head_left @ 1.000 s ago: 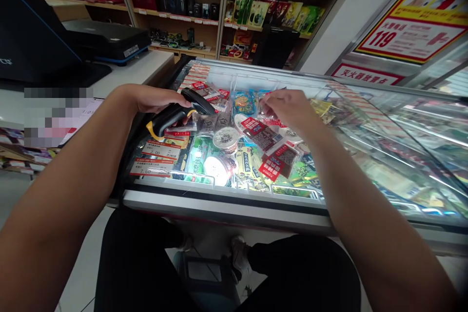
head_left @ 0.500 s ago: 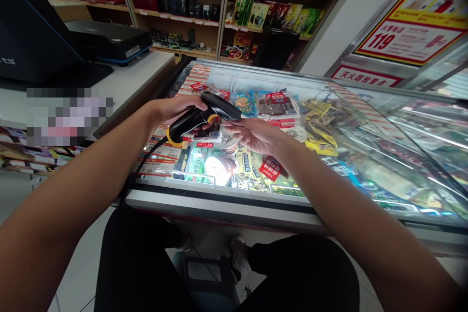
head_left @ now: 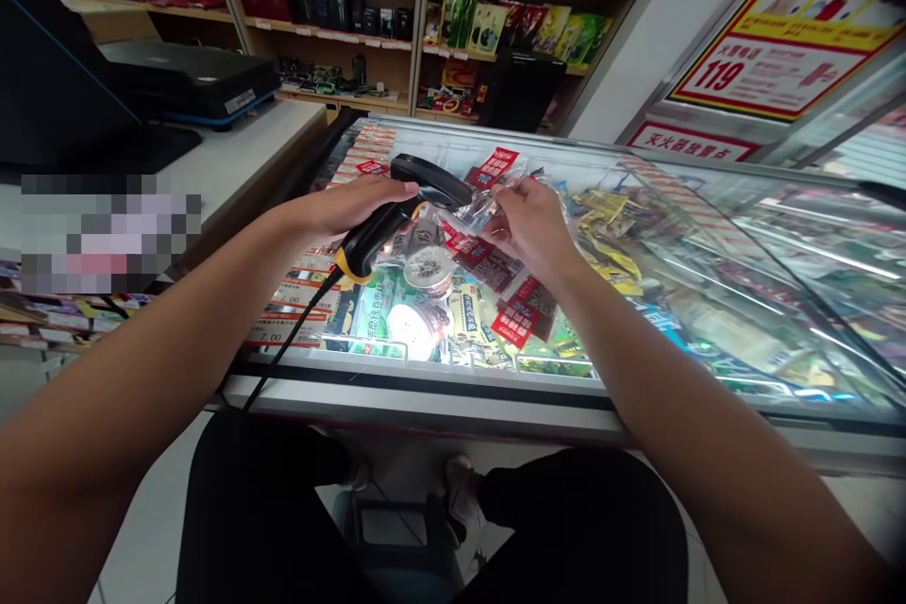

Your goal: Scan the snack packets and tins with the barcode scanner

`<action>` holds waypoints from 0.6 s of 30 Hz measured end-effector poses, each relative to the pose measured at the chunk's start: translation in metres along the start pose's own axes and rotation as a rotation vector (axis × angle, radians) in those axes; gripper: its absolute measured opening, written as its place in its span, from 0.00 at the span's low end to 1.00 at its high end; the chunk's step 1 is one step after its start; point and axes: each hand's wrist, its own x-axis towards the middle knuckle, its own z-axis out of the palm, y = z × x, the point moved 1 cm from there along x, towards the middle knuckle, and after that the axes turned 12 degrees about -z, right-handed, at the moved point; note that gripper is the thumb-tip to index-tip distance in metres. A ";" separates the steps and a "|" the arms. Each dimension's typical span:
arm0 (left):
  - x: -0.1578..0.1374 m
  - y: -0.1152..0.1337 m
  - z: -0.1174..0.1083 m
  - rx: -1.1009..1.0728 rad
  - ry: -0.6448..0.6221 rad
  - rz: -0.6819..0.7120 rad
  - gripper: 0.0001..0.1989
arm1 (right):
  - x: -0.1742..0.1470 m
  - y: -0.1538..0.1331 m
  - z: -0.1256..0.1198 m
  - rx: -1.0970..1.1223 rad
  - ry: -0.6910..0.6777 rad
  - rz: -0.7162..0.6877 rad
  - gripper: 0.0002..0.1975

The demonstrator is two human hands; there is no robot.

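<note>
head: scanner [head_left: 380,226] within left fingers [head_left: 397,192]

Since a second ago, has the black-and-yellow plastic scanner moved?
Yes: the scanner moved right, away from the orange-and-white paper price labels.

Two bare arms reach forward from the bottom corners, meeting around a scanner [head_left: 382,226]. The left forearm [head_left: 176,330] slants up from the lower left, its wrist just left of the scanner. The left hand [head_left: 354,208] grips the scanner's handle, thumb laid along the top, fingers mostly hidden behind it. The right forearm [head_left: 658,368] slants up from the lower right. The right hand [head_left: 532,222] is just right of the scanner's head, apart from it, knuckles up, fingers bent in a pinch and pointing toward it.
</note>
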 end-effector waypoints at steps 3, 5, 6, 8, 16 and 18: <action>-0.001 -0.001 -0.001 0.025 -0.053 0.041 0.27 | 0.005 0.000 -0.007 -0.002 0.013 -0.018 0.07; 0.000 -0.003 -0.002 0.082 -0.011 0.073 0.25 | 0.007 0.000 -0.009 0.002 0.005 -0.026 0.07; 0.001 -0.004 -0.003 0.105 0.009 0.091 0.24 | 0.008 0.001 -0.009 0.000 0.002 -0.027 0.08; 0.003 -0.006 -0.003 0.131 0.019 0.125 0.24 | 0.009 0.003 -0.009 -0.005 0.002 -0.036 0.09; -0.001 -0.004 -0.008 0.091 -0.066 0.164 0.25 | 0.016 0.008 -0.018 -0.069 0.022 -0.096 0.10; -0.005 -0.004 -0.017 0.112 -0.052 0.127 0.26 | 0.019 0.006 -0.025 -0.132 0.015 -0.089 0.13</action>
